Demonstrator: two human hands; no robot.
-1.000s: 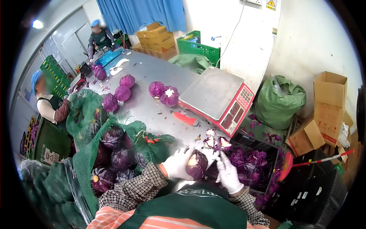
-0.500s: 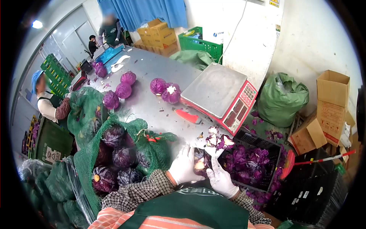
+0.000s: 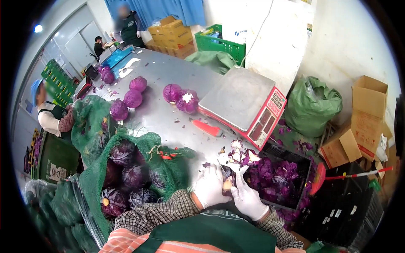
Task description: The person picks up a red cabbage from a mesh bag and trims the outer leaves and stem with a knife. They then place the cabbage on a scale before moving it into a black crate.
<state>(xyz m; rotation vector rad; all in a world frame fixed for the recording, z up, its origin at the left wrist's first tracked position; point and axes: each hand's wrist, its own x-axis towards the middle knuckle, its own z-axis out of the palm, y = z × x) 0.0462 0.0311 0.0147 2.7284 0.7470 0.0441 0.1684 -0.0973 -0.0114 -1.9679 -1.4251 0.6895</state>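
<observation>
Both my hands wear white gloves and are at the table's near edge. A dark purple cabbage (image 3: 228,182) with a pale cut stem end sits between them. My left hand (image 3: 209,186) is wrapped round its left side. On the right side, my right hand (image 3: 249,197) grips the cabbage with fingers pointing up. Pale cut stem pieces with purple leaf bits (image 3: 239,155) lie just beyond my hands. Farther up is a red-handled knife (image 3: 206,127), lying on the table. An open green net bag (image 3: 95,185) of dark cabbages (image 3: 136,176) stands left of my hands.
A red and silver scale (image 3: 238,99) stands ahead right. Peeled purple cabbages (image 3: 172,93) rest on the metal table (image 3: 162,71). A black crate (image 3: 291,206) of purple leaves is at right, near a green sack (image 3: 313,107). Two people in aprons stand at the far left and back.
The cabbage between my hands has turned, showing less of its cut end. Both hands have shifted slightly. The person at the back now stands more upright.
</observation>
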